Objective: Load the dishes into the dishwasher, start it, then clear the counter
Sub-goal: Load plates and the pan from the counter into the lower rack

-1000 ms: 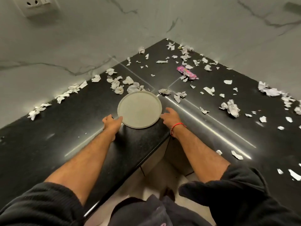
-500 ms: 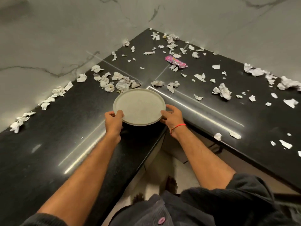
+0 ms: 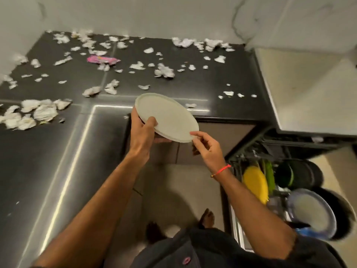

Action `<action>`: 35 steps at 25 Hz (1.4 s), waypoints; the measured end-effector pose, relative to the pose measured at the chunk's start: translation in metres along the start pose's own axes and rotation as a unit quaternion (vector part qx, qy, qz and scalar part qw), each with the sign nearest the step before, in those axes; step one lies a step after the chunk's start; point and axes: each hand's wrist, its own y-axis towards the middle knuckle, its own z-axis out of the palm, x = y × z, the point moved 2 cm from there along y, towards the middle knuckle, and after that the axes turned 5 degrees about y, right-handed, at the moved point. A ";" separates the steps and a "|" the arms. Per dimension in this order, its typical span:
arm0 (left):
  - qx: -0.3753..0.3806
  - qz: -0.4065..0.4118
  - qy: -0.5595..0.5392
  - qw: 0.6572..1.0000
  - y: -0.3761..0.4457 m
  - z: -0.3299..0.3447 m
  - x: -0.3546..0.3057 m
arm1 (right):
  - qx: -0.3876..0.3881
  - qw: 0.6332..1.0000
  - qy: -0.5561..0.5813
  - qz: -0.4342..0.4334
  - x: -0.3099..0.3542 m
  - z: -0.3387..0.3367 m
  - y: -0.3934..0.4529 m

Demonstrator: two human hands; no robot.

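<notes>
The plate is now off the counter, in the air.
The left hand (image 3: 144, 130) grips the pale plate (image 3: 167, 118) at its near rim, tilted beyond the counter (image 3: 222, 111) edge; the right hand (image 3: 205, 147) pinches its rim, toward the open dishwasher rack (image 3: 249, 159).

An L-shaped polished black stone counter (image 3: 58, 151) fills the left and upper field, backed by a marbled white wall (image 3: 154, 14). Torn white paper scraps (image 3: 164, 71) lie scattered across the counter, with a crumpled pink wrapper (image 3: 102, 59) among them toward the rear left. A round pale plate (image 3: 168, 117) is held tilted in front of the counter's inner corner, the left hand (image 3: 143, 130) at its near-left rim and the right hand (image 3: 207, 147) at its near-right rim. Lower right, below the counter, the open dishwasher rack (image 3: 278, 198) holds a yellow plate (image 3: 256, 183) on edge, with a blue-rimmed plate (image 3: 313, 213) to its right.
</notes>
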 end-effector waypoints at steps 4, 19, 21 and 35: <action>0.116 -0.035 0.085 0.989 -0.024 0.093 0.014 | -0.067 0.973 -0.212 -0.059 -0.025 -0.111 -0.053; 0.317 -0.218 0.257 0.887 -0.120 0.424 0.196 | -0.139 0.947 -0.289 -0.006 -0.156 -0.400 -0.203; 0.320 -0.231 0.272 0.878 -0.111 0.455 0.221 | -0.196 0.940 -0.272 0.061 -0.181 -0.420 -0.199; 0.330 -0.374 0.282 0.820 -0.034 0.601 0.513 | -0.560 0.766 0.262 0.173 -0.344 -0.553 -0.099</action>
